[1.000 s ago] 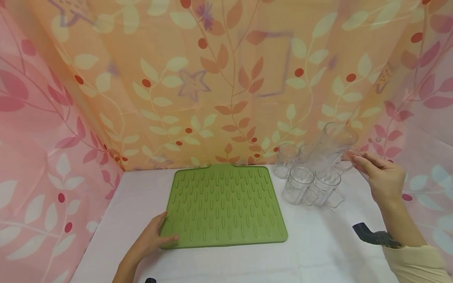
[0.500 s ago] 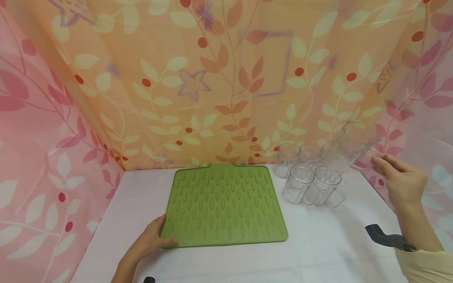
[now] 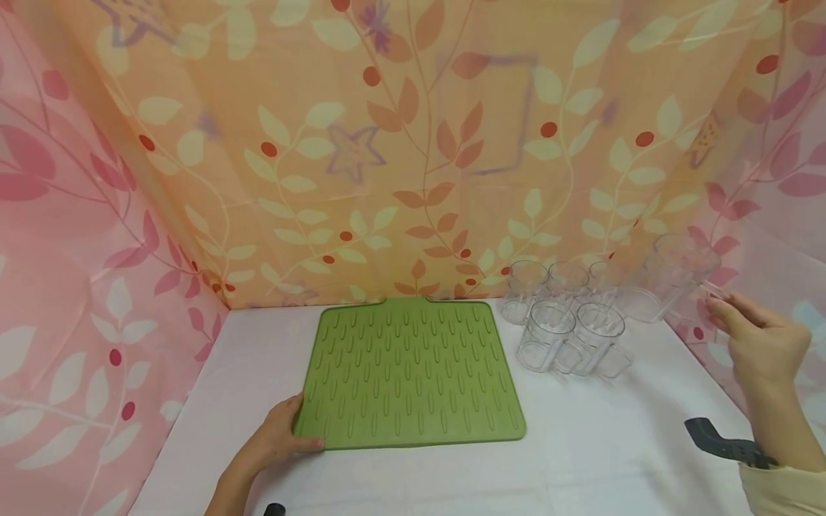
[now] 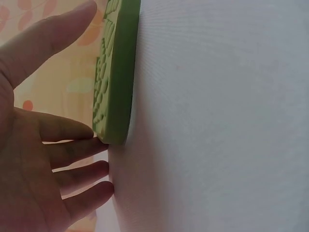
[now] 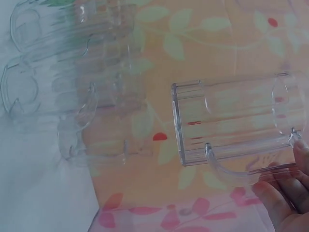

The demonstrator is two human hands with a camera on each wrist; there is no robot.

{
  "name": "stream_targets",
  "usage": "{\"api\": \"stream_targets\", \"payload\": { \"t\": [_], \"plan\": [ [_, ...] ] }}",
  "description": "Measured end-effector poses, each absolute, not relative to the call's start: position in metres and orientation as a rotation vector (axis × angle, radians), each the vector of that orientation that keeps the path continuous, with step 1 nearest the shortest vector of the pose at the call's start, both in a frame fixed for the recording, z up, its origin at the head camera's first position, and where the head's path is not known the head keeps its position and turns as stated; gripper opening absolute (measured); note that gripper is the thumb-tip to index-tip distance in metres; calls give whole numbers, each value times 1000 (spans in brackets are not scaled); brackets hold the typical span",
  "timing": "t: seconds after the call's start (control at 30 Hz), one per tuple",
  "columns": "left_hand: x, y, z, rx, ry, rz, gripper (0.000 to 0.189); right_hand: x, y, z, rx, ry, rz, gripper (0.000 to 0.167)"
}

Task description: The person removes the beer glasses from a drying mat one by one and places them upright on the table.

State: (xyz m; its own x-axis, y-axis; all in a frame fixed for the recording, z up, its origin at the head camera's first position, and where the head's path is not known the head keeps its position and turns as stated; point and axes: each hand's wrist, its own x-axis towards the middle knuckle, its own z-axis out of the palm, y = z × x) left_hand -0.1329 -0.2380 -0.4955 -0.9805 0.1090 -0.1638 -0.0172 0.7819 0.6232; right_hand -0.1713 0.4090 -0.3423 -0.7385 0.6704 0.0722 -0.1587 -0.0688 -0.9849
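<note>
My right hand (image 3: pixel 764 340) grips a clear mug (image 3: pixel 671 279) by its handle, at the back right of the table. In the right wrist view, fingers and thumb close on the handle, and the mug (image 5: pixel 236 121) stands apart from the others, its base apparently off the table. Several similar clear mugs (image 3: pixel 545 337) stand close together to its left. A green ribbed mat (image 3: pixel 416 380) lies at the table's middle. My left hand (image 3: pixel 274 433) is at its front left corner, fingers against the side. In the left wrist view, those fingers (image 4: pixel 79 152) are nearly straight beside the mat's edge.
White cloth covers the table (image 3: pixel 581 451). An orange leaf-patterned curtain (image 3: pixel 413 143) hangs right behind the mat and mugs. Pink patterned curtains (image 3: pixel 58 287) close in both sides. A black strap piece (image 3: pixel 725 444) juts from my right wrist.
My right hand has carried the mug to the right, away from the other mugs, and it now hangs lower. The left hand and the mat have stayed nearly in place.
</note>
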Motion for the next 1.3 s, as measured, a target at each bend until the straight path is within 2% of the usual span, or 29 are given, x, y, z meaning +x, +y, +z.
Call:
{"api": "stream_targets", "payload": {
  "t": [0.43, 0.73, 1.0, 1.13, 1.3],
  "plan": [
    [-128, -238, -493, 62, 2768, 954, 112, -164, 425, -366, -717, -1787, 1687, 49],
    [-130, -237, -495, 39, 2774, 934, 114, -162, 431, -388, -673, -1630, 1833, 25],
    [-130, -236, -496, 30, 2796, 916, 110, -159, 433, -415, -750, -1675, 1846, 33],
    [-131, -236, -497, 23, 2797, 915, 111, -159, 432, -428, -777, -1750, 1798, 27],
    [-131, -237, -499, 21, 2804, 898, 110, -160, 429, -445, -804, -1789, 1793, 33]
  ]
}}
